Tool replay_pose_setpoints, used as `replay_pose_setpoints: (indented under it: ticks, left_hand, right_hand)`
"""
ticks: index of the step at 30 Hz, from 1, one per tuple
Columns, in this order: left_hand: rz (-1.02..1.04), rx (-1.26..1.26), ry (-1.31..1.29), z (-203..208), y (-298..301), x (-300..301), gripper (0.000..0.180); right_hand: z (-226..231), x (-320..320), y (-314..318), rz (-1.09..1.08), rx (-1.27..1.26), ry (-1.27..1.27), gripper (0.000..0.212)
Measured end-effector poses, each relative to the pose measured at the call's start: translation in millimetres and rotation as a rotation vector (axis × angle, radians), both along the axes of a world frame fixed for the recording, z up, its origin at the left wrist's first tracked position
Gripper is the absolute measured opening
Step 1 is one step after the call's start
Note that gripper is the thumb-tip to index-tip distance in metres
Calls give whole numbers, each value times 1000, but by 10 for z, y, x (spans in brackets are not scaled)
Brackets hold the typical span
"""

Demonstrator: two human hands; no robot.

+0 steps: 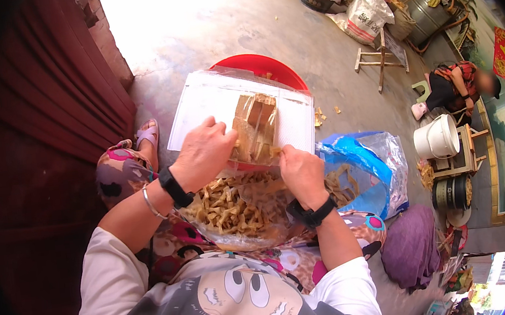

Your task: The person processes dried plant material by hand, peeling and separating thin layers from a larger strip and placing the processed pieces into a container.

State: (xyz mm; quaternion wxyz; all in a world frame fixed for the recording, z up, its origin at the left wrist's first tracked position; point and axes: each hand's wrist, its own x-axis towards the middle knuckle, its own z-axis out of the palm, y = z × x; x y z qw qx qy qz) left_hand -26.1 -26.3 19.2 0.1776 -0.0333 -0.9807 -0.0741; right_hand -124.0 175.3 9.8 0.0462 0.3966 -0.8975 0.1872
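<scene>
A clear plastic packet [256, 125] with flat brown pieces inside lies on a white board [204, 98], which rests over a red basin [280, 67]. My left hand [204, 155] is closed at the packet's lower left side, its fingertips curled against the plastic. At the lower right corner, my right hand [303, 173] pinches the packet's near edge. Just below both hands, a heap of short brown strips [233, 205] sits on clear plastic across my lap. The exact kind of the brown food cannot be made out.
To the right of my lap stands an open blue plastic bag [360, 155] with brown strips in it, and a purple cloth-covered mound [411, 245] lies nearer. A white bucket [436, 138] and another seated person [457, 87] are farther right. A dark red curtain [42, 87] hangs at left.
</scene>
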Motion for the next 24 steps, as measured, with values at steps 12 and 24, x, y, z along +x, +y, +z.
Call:
replay_pose_setpoints:
  ticks: [12, 24]
  left_hand:
    - [-453, 303, 121, 120, 140, 198, 30]
    - [-484, 1148, -760, 21, 203, 272, 23]
  right_hand:
    - [253, 242, 143, 120, -390, -1643, 19]
    - [227, 250, 161, 328, -470, -1255, 31]
